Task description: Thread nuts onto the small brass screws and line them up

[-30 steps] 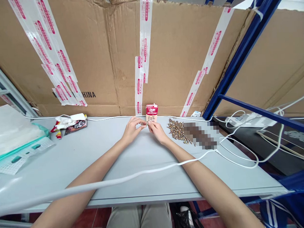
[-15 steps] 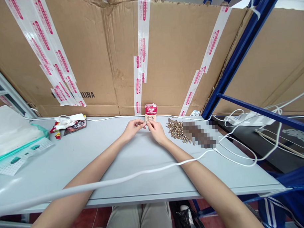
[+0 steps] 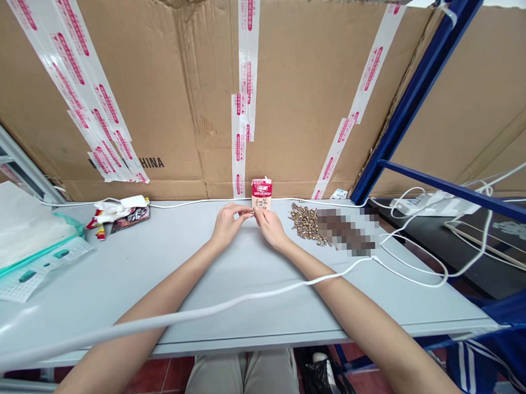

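In the head view my left hand (image 3: 227, 223) and my right hand (image 3: 271, 226) meet over the middle of the desk, thumbs and fingertips pinched together. Between them shows a small shiny metal part (image 3: 252, 212), mostly covered by the fingers and too small to tell its kind. Right behind the fingertips stands a red and cream drink carton (image 3: 261, 188), its lower part hidden by my hands. To the right of my right hand lies a loose pile of small brass-coloured metal parts (image 3: 306, 223).
A pixelated brown patch (image 3: 348, 231) adjoins the pile. One white cable (image 3: 232, 303) crosses in front of my forearms; others tangle around a power strip (image 3: 436, 205) at right. Crumpled wrappers (image 3: 125, 215) and a plastic bag (image 3: 31, 234) lie left. A cardboard wall (image 3: 156, 109) closes off the back.
My left fingers have shifted slightly and look straighter at the pinch, with the small metal part showing a little more. The view has moved very slightly; the pile and carton stay put.
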A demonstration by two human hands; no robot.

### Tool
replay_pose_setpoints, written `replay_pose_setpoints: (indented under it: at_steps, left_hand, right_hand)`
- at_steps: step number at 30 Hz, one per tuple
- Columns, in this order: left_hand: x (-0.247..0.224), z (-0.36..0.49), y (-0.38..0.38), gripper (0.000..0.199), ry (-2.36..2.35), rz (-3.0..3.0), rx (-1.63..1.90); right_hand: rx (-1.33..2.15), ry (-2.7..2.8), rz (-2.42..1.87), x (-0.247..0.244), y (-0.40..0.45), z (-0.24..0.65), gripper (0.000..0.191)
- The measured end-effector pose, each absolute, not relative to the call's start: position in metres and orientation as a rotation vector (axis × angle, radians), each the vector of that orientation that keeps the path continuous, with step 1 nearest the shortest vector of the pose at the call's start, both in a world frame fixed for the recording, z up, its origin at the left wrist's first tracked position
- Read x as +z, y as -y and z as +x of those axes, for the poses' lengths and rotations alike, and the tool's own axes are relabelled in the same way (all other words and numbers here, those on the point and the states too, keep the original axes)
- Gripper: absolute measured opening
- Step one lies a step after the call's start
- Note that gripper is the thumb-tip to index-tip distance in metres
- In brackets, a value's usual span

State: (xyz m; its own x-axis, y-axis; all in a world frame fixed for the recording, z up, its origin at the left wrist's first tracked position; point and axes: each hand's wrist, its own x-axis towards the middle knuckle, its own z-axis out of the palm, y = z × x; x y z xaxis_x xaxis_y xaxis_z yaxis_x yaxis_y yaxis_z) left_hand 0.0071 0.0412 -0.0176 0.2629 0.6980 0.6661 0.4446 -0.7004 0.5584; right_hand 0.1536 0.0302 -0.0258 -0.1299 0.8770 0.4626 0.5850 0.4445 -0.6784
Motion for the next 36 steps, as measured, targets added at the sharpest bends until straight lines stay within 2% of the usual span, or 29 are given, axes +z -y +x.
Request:
replay_pose_setpoints:
  at_steps: [9, 14, 20, 25, 33, 36]
  left_hand:
    - [-0.01, 0.009, -0.029, 0.019, -1.227, 2.549, 1.254]
    - [-0.007, 0.009, -0.031, 0.028, -1.057, 2.339, 1.14]
    - [-0.014, 0.009, -0.043, 0.026, -0.774, 1.98, 1.076]
    - [-0.017, 0.011, -0.044, 0.022, -0.792, 1.985, 1.089]
    - [-0.011, 0.013, -0.029, 0.014, -1.14, 2.366, 1.182]
    - [-0.01, 0.013, -0.026, 0.018, -1.181, 2.528, 1.142]
  right_hand:
    - [0.306, 1.772, -1.265, -0.024, -0.027, 0.152, 0.041]
    - [0.152, 1.813, -1.331, -0.021, -0.022, 0.153, 0.041]
    - [-0.11, 1.994, -1.427, -0.017, -0.02, 0.159, 0.036]
    - [-0.315, 2.116, -1.516, -0.015, -0.02, 0.159, 0.034]
    - [-0.246, 2.057, -1.574, -0.014, -0.021, 0.158, 0.039]
    - [-0.224, 2.069, -1.529, -0.015, -0.02, 0.158, 0.04]
